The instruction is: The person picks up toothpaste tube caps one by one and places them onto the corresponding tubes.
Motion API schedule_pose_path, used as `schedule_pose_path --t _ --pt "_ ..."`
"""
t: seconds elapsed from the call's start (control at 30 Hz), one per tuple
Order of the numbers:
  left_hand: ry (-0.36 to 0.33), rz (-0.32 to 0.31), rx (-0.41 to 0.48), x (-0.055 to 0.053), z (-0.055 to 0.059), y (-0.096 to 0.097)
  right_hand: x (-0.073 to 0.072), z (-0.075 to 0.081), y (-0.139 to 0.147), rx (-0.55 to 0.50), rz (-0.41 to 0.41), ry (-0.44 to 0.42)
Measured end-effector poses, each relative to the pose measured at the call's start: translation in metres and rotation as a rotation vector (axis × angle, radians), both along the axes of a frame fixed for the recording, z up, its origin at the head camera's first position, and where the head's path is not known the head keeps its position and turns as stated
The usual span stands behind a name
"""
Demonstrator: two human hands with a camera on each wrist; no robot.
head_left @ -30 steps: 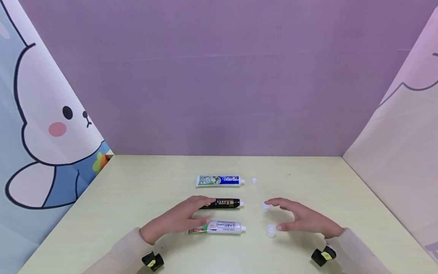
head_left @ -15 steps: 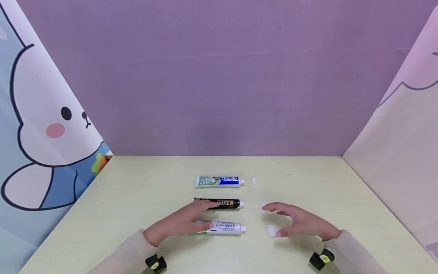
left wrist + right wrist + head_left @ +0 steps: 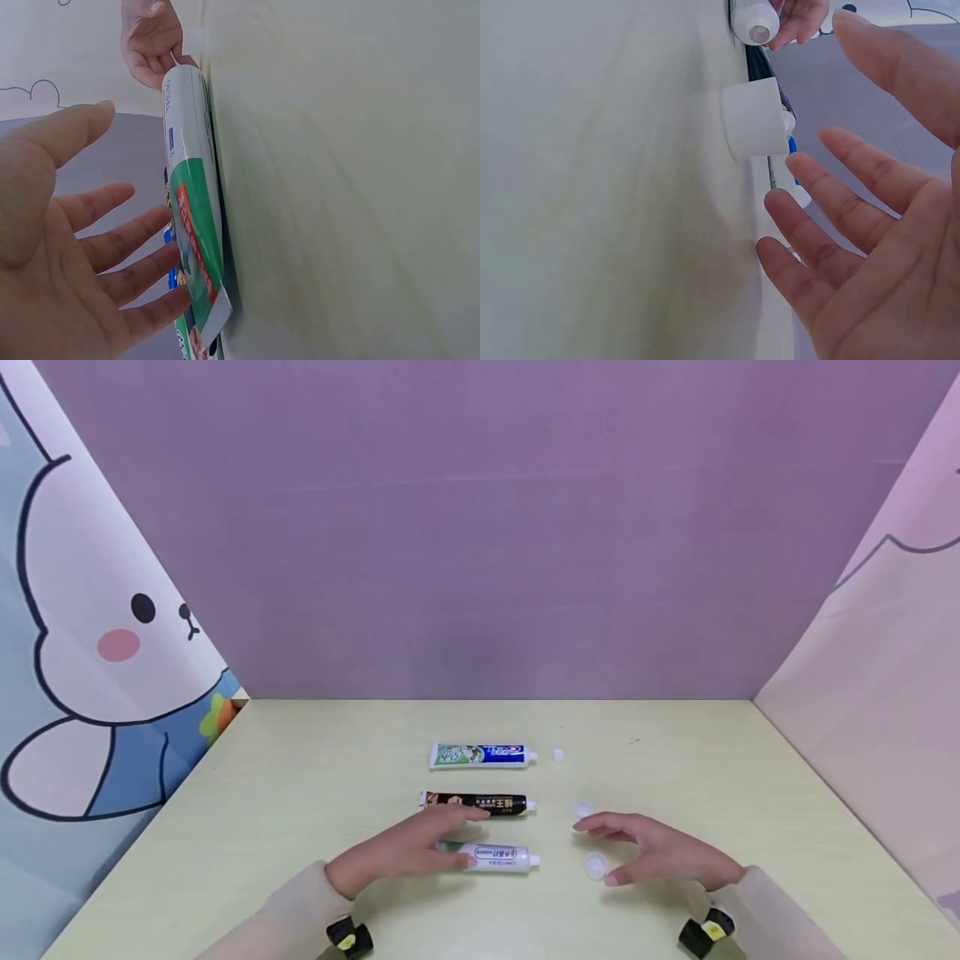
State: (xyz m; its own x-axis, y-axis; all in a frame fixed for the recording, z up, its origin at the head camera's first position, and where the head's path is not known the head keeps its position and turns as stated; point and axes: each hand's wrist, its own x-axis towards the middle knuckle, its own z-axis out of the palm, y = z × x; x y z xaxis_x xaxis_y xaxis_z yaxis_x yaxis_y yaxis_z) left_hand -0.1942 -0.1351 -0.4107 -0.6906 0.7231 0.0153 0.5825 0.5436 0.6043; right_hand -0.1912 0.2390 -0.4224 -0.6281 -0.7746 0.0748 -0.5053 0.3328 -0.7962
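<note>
Three uncapped toothpaste tubes lie in a column, nozzles pointing right. The nearest, a white and green toothpaste tube (image 3: 501,858), is partly hidden by my left hand (image 3: 411,850), which hovers over its tail with spread fingers. In the left wrist view a gap shows between the thumb and that tube. Behind it lie a black toothpaste tube (image 3: 508,805) and a blue and green toothpaste tube (image 3: 480,756). My right hand (image 3: 663,853), fingers loosely bent, holds nothing beside the near white cap (image 3: 596,866) and the middle white cap (image 3: 582,810). In the right wrist view, a cap (image 3: 754,118) stands near the fingertips.
A small white cap (image 3: 558,755) lies off the far tube's nozzle. The pale tabletop (image 3: 300,760) ends at a purple backdrop (image 3: 480,568). Printed cloth panels (image 3: 112,610) slope along both sides.
My left hand has shifted slightly right, uncovering the black tube's tail. My right hand has drawn a little towards me, away from the middle cap. The tubes have stayed put.
</note>
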Motion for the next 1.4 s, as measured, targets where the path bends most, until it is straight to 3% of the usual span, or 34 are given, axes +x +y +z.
schedule_pose_path --t 0.3,0.63,0.8,1.03,1.4 --pt "-0.075 -0.025 0.016 0.001 0.000 0.004 0.006 0.001 0.001 -0.017 -0.043 -0.135" --pt "-0.133 -0.005 0.043 -0.001 -0.004 0.010 0.005 -0.004 0.005 -0.025 -0.030 -0.205" --pt "-0.160 0.022 0.048 -0.002 -0.004 0.013 0.002 -0.007 0.007 -0.030 -0.019 -0.214" --pt "-0.160 0.059 0.036 -0.005 -0.004 0.016 -0.001 -0.009 0.006 -0.008 -0.064 -0.233" --pt "-0.253 0.146 0.035 -0.006 -0.004 0.018 -0.002 -0.011 0.000 -0.007 -0.074 -0.205"
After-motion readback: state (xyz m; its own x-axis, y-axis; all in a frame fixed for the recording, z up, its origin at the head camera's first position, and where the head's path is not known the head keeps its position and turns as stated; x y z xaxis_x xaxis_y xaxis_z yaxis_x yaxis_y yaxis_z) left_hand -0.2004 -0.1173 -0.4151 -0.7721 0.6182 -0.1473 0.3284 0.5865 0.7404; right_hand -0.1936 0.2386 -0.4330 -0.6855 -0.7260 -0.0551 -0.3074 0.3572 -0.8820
